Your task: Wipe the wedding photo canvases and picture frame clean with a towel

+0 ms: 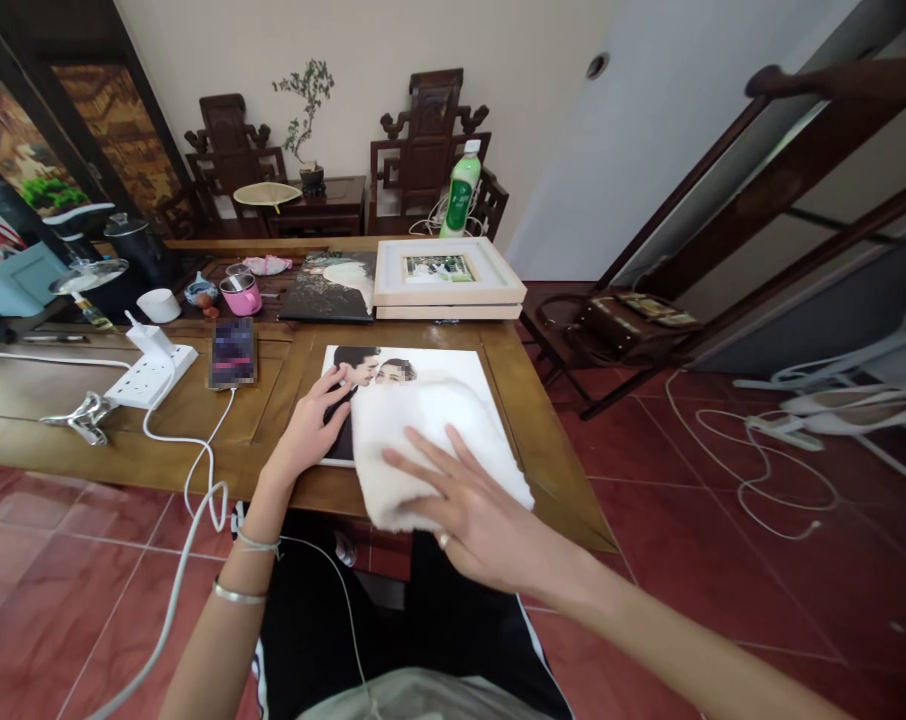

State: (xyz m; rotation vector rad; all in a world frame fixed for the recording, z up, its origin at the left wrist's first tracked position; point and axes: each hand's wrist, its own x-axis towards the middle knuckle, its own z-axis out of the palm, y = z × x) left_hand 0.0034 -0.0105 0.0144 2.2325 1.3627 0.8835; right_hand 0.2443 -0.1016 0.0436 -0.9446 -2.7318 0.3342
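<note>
A large photo print [453, 368] lies flat on the wooden table [550, 440] near its front edge. A folded white cloth [423, 430] covers the print's lower half. My right hand [472, 510] rests on the cloth with fingers stretched out flat, a ring on one finger. My left hand [314, 425] presses the print's left edge with spread fingers, holding it down. Bracelets circle my left wrist.
Behind the print lie a dark photo album [333, 285] and a white framed picture [445, 280], with a green bottle [460, 200] beyond. A phone [232, 352], white power strip [153, 370], pink cup [241, 293] and cables sit to the left. Carved chairs stand at the back.
</note>
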